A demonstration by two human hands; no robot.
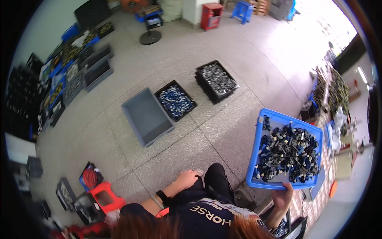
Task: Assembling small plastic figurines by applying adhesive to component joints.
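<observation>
A shallow blue tray (250,177) is at my right, with several small dark-blue, black and cream plastic parts (288,153) heaped in it. My right hand (282,197) grips its near rim, the thumb over the edge and the other fingers mostly hidden. Whether the tray also rests on the patterned tabletop (327,191) cannot be told. My left hand (187,179), a black band on its wrist, lies by my dark trouser leg (218,181) with its fingers loosely stretched and nothing visible in them.
On the floor ahead stand a grey bin (149,115), a black crate of blue and white parts (175,100) and a stacked black crate of silvery parts (217,79). A red stool (105,198) is at left. Crates (97,71) line the left wall.
</observation>
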